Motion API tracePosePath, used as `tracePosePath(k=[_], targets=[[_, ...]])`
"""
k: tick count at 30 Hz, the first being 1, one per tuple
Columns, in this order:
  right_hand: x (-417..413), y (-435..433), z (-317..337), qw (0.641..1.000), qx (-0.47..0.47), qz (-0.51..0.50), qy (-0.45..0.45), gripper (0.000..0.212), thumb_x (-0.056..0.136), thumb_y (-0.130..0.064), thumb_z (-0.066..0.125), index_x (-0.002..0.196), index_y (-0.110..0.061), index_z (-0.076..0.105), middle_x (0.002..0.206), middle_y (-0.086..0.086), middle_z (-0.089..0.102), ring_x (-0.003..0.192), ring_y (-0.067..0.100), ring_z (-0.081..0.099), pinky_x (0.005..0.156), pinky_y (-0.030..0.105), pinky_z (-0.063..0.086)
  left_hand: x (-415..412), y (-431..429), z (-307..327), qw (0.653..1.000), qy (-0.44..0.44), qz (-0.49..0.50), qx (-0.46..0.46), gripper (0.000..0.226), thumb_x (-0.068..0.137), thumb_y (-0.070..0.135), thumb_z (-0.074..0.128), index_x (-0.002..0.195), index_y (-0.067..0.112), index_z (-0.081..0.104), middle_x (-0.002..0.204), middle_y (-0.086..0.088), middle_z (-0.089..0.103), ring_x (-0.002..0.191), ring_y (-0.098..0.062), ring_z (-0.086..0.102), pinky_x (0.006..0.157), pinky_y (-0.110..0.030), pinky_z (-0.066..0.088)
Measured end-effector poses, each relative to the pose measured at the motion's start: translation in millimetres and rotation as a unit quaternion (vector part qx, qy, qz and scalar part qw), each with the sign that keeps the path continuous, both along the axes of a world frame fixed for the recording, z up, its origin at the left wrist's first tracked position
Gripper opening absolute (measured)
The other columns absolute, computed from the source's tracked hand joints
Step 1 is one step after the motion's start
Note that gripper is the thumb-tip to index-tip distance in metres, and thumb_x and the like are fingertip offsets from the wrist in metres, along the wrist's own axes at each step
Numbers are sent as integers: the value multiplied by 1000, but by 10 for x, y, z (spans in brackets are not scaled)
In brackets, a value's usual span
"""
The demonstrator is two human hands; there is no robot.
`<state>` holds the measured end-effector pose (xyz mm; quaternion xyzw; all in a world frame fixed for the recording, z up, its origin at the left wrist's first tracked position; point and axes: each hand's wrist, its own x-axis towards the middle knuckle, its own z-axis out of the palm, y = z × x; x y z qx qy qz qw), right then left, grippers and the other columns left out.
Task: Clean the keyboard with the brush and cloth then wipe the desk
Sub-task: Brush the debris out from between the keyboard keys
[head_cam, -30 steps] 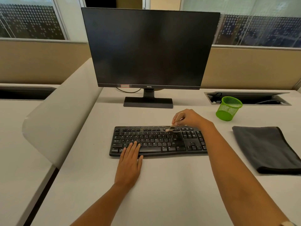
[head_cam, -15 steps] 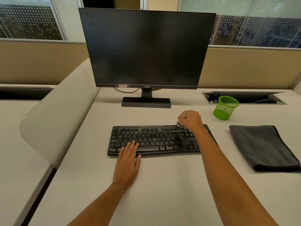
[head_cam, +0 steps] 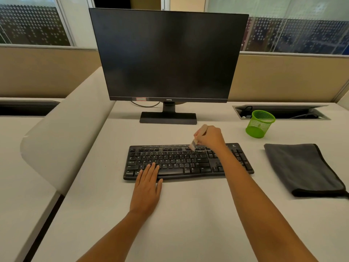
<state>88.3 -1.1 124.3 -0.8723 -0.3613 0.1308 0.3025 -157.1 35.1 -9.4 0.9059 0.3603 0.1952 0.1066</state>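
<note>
The right hand (head_cam: 210, 137) is curled round the pale handle of a small brush (head_cam: 194, 142), fingers and thumb pinching it. The handle slants up toward 1 o'clock and the bristles point down toward 7 o'clock. The bristle tip meets the top row of the black keyboard (head_cam: 179, 161), at about 1 o'clock from the keyboard's middle. The right forearm crosses over the number-pad end of the keyboard and hides part of it.

The left hand (head_cam: 147, 188) lies flat and holds nothing. Its fingers are straight and close together, with the palm on the counter (head_cam: 188, 220). The fingertips rest on the lowest key rows, at about 7 o'clock from the keyboard's middle.

The keyboard sits squarely on the pale counter, its long side running from 9 to 3 o'clock. At 3 o'clock from it, apart from its right end, a dark grey cloth (head_cam: 302, 167) lies folded flat. At about 2 o'clock from the keyboard a green mesh cup (head_cam: 259, 123) stands upright, just in front of a recessed cable slot (head_cam: 294, 111) in the counter. At 12 o'clock a dark monitor (head_cam: 168, 53) stands on its flat black base. At 9 to 10 o'clock a curved white divider (head_cam: 62, 133) separates this counter from the next one.
</note>
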Motion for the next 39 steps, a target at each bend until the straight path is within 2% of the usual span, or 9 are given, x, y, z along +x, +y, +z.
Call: tracePosePath(k=[3, 6, 11, 14, 17, 23, 27, 32, 39], targets=[[-53, 3, -21, 996, -61, -36, -54, 27, 96, -16, 46, 99, 5, 64, 99, 17, 67, 84, 27, 61, 46, 21, 32, -1, 4, -9, 1000, -6, -2, 1, 66, 97, 50, 5, 143, 14, 35, 148, -3, 35, 138, -12, 20, 114, -22, -3], [-22, 41, 20, 994, -64, -47, -80, 21, 92, -10, 51, 101, 6, 61, 95, 18, 64, 88, 30, 63, 52, 23, 39, -4, 1, -3, 1000, -1, -3, -3, 64, 97, 49, 8, 142, 13, 37, 147, -4, 38, 137, -13, 24, 114, -23, -1], [-76, 102, -31, 996, -41, -42, -69, 25, 94, -16, 51, 95, 4, 65, 79, 14, 62, 78, 26, 62, 43, 17, 31, 2, 6, 7, 1000, 3, -3, -3, 66, 97, 50, 6, 141, 12, 38, 146, -4, 39, 137, -15, 27, 114, -23, -1], [-95, 66, -46, 994, -90, -25, -64, 17, 93, -10, 48, 80, -1, 56, 63, 5, 46, 73, 23, 53, 43, 20, 27, 1, 8, -10, 1000, -3, -2, -2, 69, 96, 52, 3, 143, 14, 34, 149, -3, 35, 139, -13, 20, 114, -22, -4], [-36, 82, 29, 993, -88, -42, -60, 16, 88, -6, 54, 73, -5, 47, 75, 8, 50, 73, 21, 51, 42, 20, 28, 4, 11, 7, 1000, 6, -4, -6, 67, 97, 50, 5, 141, 12, 38, 146, -4, 39, 138, -15, 26, 114, -23, -1], [17, 58, -80, 996, -81, -35, -7, 8, 85, -10, 57, 84, -2, 59, 89, 14, 67, 73, 22, 60, 42, 19, 34, -1, 8, 15, 1000, 7, -2, -8, 65, 98, 49, 7, 141, 11, 39, 145, -5, 41, 137, -17, 29, 113, -23, 0], [63, 29, 16, 996, -50, -58, -39, 17, 89, -10, 57, 96, 4, 63, 85, 12, 61, 82, 26, 64, 46, 19, 35, 3, -1, 27, 1000, 5, -3, -7, 66, 98, 49, 7, 140, 11, 40, 145, -6, 41, 136, -18, 31, 113, -23, -1], [35, 41, -41, 998, -38, -45, 8, 27, 91, -22, 58, 96, 3, 67, 93, 15, 69, 84, 25, 67, 63, 29, 52, 5, 5, 13, 1000, 4, -2, -8, 67, 98, 50, 6, 140, 11, 39, 145, -5, 41, 137, -19, 30, 114, -24, 0], [223, -145, 5, 991, -70, -108, -44, 23, 91, -12, 53, 98, 8, 63, 83, 13, 57, 84, 29, 62, 50, 22, 35, 5, 3, 8, 1000, 4, -2, -7, 66, 98, 50, 6, 141, 11, 39, 145, -5, 40, 137, -18, 29, 114, -24, 0]])
